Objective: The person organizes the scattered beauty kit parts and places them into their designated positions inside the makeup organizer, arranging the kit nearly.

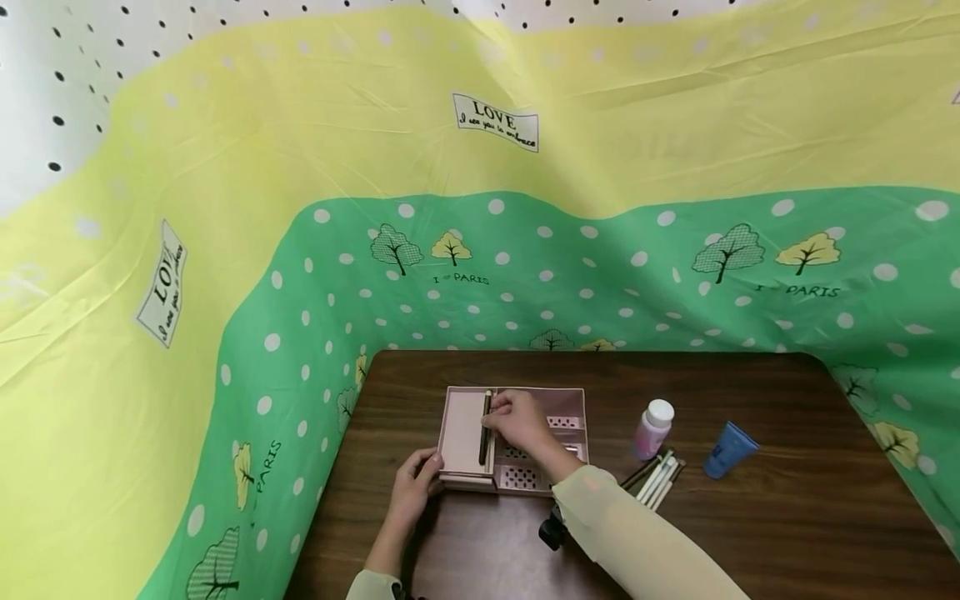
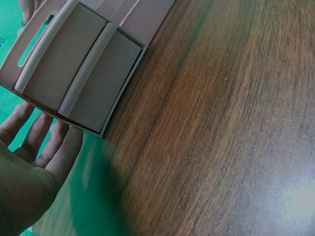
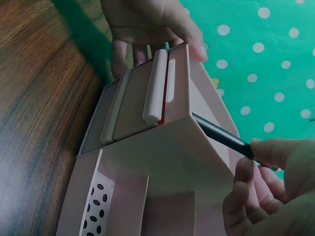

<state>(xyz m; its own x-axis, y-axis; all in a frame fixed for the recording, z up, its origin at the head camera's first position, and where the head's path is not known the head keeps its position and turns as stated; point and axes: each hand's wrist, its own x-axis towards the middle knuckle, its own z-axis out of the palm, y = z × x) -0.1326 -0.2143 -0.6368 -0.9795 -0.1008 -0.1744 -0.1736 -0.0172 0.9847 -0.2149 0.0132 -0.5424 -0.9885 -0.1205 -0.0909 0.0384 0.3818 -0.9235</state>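
Note:
A pink desk organizer (image 1: 462,425) stands on the table, with a flat-topped drawer section at its left and open compartments at its right. My right hand (image 1: 519,421) pinches a dark, slim pen-like stick (image 1: 484,442) between thumb and fingertips, over the drawer section's top. In the right wrist view, part of the stick (image 3: 221,135) drops behind the organizer's raised edge. My left hand (image 1: 415,479) rests against the left side of the organizer, its fingers (image 2: 66,152) fairly straight along the wall. Two drawer fronts (image 2: 64,54) face the left wrist camera.
Right of the organizer stand a white-capped pink bottle (image 1: 653,429) and a blue tube (image 1: 729,451). Several slim sticks (image 1: 660,479) lie close to my right sleeve. A green and yellow patterned cloth (image 1: 525,275) hangs behind and left of the brown wooden table (image 1: 810,500).

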